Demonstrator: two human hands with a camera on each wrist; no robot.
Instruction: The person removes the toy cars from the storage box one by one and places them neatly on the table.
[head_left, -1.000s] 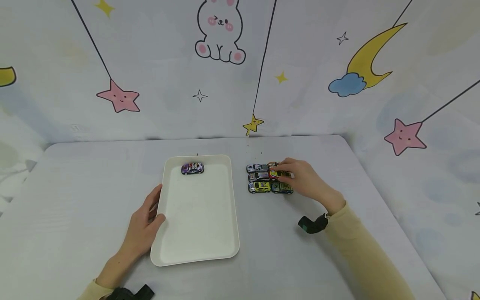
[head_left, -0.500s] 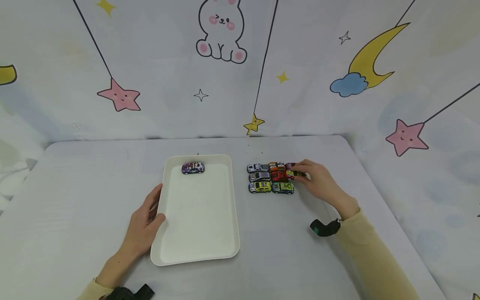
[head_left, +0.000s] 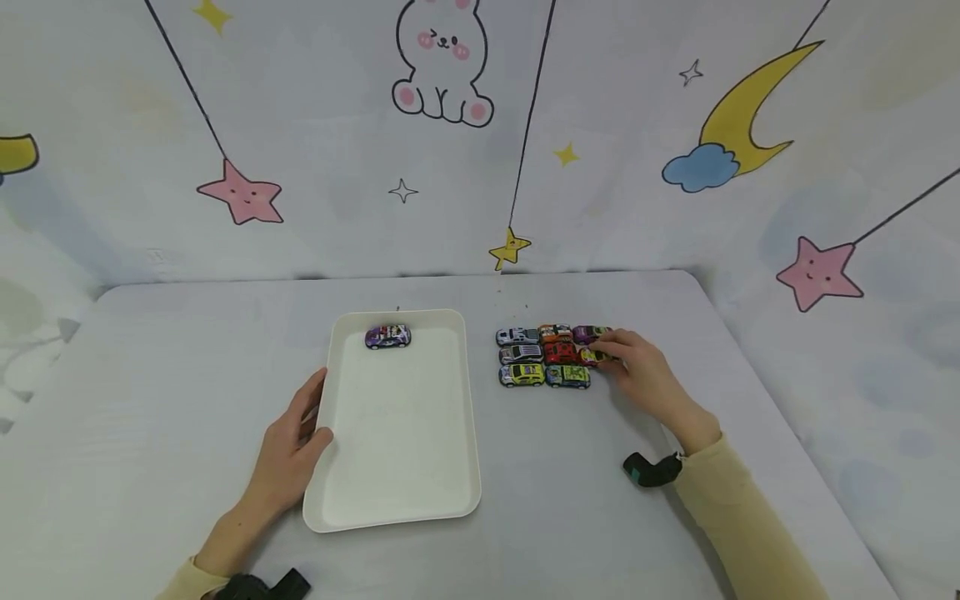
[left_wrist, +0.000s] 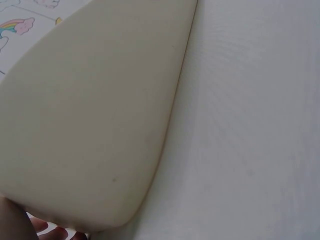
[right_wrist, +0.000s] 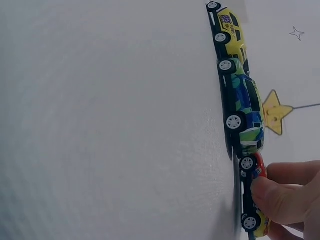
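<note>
My left hand [head_left: 285, 454] grips the left side of a white tray [head_left: 397, 433], thumb at its rim; in the left wrist view the tray side [left_wrist: 100, 110] hides most of the fingers. A purple toy car [head_left: 387, 337] sits near the tray's far edge. Right of the tray, my right hand [head_left: 645, 375] pinches a red and yellow toy car [right_wrist: 247, 192] between thumb and fingers, at the right end of the middle row. Beside it are a red car [head_left: 560, 353], a purple car [head_left: 589, 333] and a green-blue car [right_wrist: 245, 105].
Left of these stand a yellow car [head_left: 521, 375], a silver car [head_left: 521, 354] and a white-blue car [head_left: 517, 336]. An orange car [head_left: 556, 332] is in the back row. A white cloth [head_left: 172, 375] covers the table, with a printed backdrop [head_left: 322, 158] behind.
My right hand has moved right with the red and yellow car, from above the red car to the row's right end, and lowered it there. The left hand stays on the tray.
</note>
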